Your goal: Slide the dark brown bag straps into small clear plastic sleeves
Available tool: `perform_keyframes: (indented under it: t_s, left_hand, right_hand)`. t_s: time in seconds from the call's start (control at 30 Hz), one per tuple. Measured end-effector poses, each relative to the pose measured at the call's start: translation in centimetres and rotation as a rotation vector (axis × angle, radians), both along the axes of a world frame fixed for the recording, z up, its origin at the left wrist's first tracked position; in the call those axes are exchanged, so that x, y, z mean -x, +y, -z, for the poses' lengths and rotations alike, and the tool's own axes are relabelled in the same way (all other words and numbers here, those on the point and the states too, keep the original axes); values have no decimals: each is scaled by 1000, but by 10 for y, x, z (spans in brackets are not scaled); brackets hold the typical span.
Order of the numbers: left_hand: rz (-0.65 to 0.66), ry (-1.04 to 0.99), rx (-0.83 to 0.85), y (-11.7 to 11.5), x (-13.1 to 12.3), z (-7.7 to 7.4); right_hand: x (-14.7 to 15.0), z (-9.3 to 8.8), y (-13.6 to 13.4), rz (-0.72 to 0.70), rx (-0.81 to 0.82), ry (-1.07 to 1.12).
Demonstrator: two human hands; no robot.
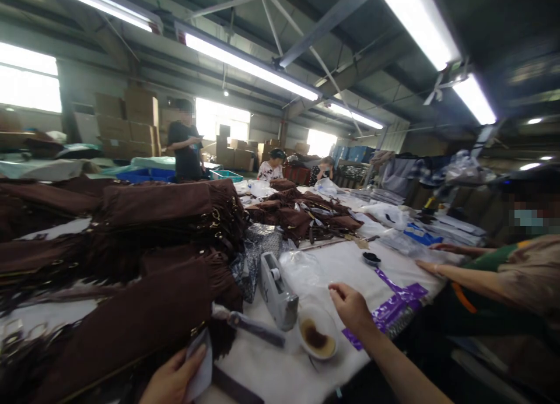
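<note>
My left hand point(177, 375) is closed on a pale grey flat piece point(202, 357), perhaps a wrapped tag, beside the zipper of a dark brown fabric bag point(144, 311). My right hand point(351, 309) hovers over the white table with its fingertips pinched; whatever is in them is too small to make out. Just left of it sits a white bowl point(318, 354) with brownish liquid or residue. Behind the bowl stands a grey tape dispenser point(277, 293). A dark strap point(258, 328), its end wrapped in pale film, lies between the bag and the bowl.
Stacked brown bags point(161, 206) fill the left side, with another pile point(301, 214) farther back. Purple printed plastic point(400, 305) and a small black dish point(371, 258) lie at right. A co-worker's arm point(468, 278) reaches onto the table there; other people stand or sit behind.
</note>
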State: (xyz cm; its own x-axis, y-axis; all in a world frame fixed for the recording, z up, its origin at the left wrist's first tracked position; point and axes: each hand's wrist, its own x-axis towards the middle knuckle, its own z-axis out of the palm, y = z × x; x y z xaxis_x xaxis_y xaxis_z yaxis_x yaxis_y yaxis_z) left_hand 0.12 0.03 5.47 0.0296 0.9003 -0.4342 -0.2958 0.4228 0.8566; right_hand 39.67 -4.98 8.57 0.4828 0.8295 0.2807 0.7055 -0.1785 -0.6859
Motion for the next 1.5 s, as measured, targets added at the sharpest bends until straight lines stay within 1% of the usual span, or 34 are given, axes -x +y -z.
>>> perform_keyframes:
  t_s: [0.03, 0.1, 0.17, 0.23, 0.3, 0.33, 0.4, 0.5, 0.6, 0.7, 0.83, 0.9, 0.97, 1.03, 1.17, 1.27, 1.37, 1.5]
  left_hand:
    - [52, -60, 14, -7, -3, -7]
    - [112, -94, 15, -19, -7, -19]
    - [125, -127, 2, -26, -11, -26]
    - [128, -171, -2, -28, -12, -26]
    - [120, -166, -10, -29, -12, -21]
    - [113, -144, -21, -30, -12, -18]
    - [99, -94, -54, -30, -10, -10]
    - [87, -33, -88, -33, -3, 0]
    - [112, 84, -99, -37, 9, 3]
    - [218, 181, -127, -38, 19, -8]
    - [343, 262, -196, -31, 25, -32]
    - [352, 262, -202, -27, 23, -41]
    - [332, 244, -195, -25, 20, -44]
    - [304, 242, -196, -24, 17, -41]
    - [260, 281, -248, -23, 14, -26]
    - [261, 344, -292, -22, 14, -19]
    - [233, 401, -327, -21, 12, -15]
    - [207, 421, -355, -20, 7, -14]
  right_hand:
    - [24, -8, -2, -82, -34, 68]
    - [77, -20, -4, -289, -21, 199]
    - [132, -25, -3, -507, 93, 323]
    - [182, -22, 3, -649, 206, 478]
    - [222, -11, 14, -721, 303, 641]
    - [237, -5, 19, -724, 338, 712]
    - [256, 6, 29, -667, 339, 803]
    - [260, 14, 34, -586, 257, 803]
    - [248, 13, 26, -585, 242, 762]
    - [236, 12, 10, -554, 242, 755]
    - [233, 15, -8, -567, 260, 736]
    - [235, 18, -13, -585, 265, 731]
    - [238, 20, -15, -596, 276, 738]
    - [239, 22, -15, -606, 287, 753]
    - [240, 27, -14, -620, 308, 798]
    - [239, 31, -15, -610, 337, 865]
    - [238, 33, -16, -590, 354, 931]
    - [240, 31, -17, -561, 355, 983]
